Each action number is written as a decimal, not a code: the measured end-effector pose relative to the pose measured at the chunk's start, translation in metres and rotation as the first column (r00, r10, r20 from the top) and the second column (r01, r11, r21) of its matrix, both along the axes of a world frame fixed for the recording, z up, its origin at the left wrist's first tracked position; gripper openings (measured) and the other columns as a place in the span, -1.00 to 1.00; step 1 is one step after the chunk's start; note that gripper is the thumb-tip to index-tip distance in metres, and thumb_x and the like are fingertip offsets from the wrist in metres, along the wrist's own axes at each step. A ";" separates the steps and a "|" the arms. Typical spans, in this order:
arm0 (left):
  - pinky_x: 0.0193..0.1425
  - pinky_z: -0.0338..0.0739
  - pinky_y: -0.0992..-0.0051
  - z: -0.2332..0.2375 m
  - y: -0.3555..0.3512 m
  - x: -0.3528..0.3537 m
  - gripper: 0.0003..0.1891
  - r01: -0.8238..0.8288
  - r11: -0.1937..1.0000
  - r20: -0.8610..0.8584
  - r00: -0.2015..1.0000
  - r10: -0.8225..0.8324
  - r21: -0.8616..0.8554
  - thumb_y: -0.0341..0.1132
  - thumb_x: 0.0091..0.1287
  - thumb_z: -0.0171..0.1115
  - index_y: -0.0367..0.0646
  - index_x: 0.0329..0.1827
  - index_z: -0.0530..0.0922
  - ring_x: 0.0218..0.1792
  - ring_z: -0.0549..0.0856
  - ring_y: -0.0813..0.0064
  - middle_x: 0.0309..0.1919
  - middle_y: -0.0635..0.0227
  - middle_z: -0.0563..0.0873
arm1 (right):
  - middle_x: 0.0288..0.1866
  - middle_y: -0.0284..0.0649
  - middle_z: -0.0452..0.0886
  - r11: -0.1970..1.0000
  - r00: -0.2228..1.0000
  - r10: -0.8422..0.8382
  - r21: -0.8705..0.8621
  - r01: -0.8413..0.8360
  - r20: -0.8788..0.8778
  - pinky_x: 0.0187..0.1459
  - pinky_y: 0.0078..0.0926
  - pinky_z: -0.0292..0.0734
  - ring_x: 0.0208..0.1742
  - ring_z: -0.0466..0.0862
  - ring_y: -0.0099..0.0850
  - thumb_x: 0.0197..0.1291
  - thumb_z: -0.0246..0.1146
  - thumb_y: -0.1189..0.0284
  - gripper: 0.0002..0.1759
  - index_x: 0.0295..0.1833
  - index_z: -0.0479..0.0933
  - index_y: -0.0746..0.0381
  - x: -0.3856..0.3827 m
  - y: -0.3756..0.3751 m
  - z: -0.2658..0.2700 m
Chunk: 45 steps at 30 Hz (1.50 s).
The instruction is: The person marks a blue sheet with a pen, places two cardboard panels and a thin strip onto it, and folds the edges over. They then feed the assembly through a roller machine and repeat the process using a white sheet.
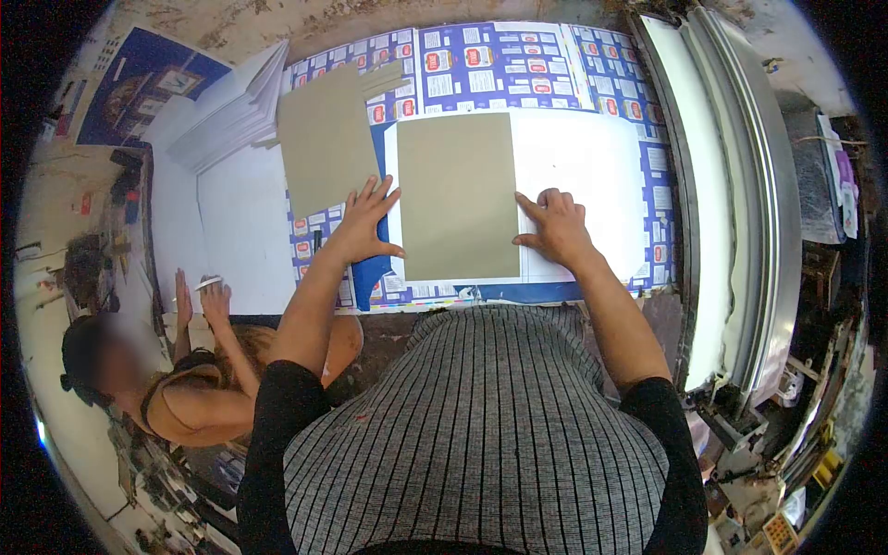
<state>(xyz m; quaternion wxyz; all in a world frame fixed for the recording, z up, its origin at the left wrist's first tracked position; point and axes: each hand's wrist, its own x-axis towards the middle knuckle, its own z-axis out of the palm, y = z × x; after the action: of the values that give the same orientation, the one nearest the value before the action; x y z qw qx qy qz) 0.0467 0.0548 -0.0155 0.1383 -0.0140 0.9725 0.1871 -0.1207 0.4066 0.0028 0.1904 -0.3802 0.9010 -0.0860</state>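
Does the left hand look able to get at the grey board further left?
Probably yes: the left hand is close by the left board, nothing seen lies between them, though the hand is busy against the middle board.

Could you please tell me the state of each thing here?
Centre board: flat on white sheet.
White sheet: spread out, partly covered.
Left board: lying flat.
Thin strips: loosely piled.
Left hand: open, fingers spread.
Right hand: partly curled, at centre board's edge.

shirt (476,435): cut off below | co-worker's head (91,356): partly blurred | label print (476,57): perhaps illegible
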 end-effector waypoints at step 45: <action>0.62 -0.15 -0.26 0.003 -0.002 0.005 0.28 0.012 0.999 -0.009 1.000 -0.012 0.033 0.17 -0.21 0.66 -0.03 0.64 0.18 0.68 -0.10 -0.01 0.67 0.11 0.04 | 0.18 -0.15 0.47 1.000 1.000 -0.017 -0.008 0.017 -0.004 0.17 -0.05 0.36 0.23 0.44 -0.15 -0.03 0.54 0.00 -0.10 0.50 0.45 -0.14 0.003 -0.008 0.006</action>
<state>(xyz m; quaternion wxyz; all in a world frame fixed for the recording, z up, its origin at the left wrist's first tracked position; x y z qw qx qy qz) 0.0512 0.0526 -0.0129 0.1353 -0.0050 0.9699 0.2026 -0.1173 0.3986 0.0088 0.1863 -0.3734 0.9043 -0.0904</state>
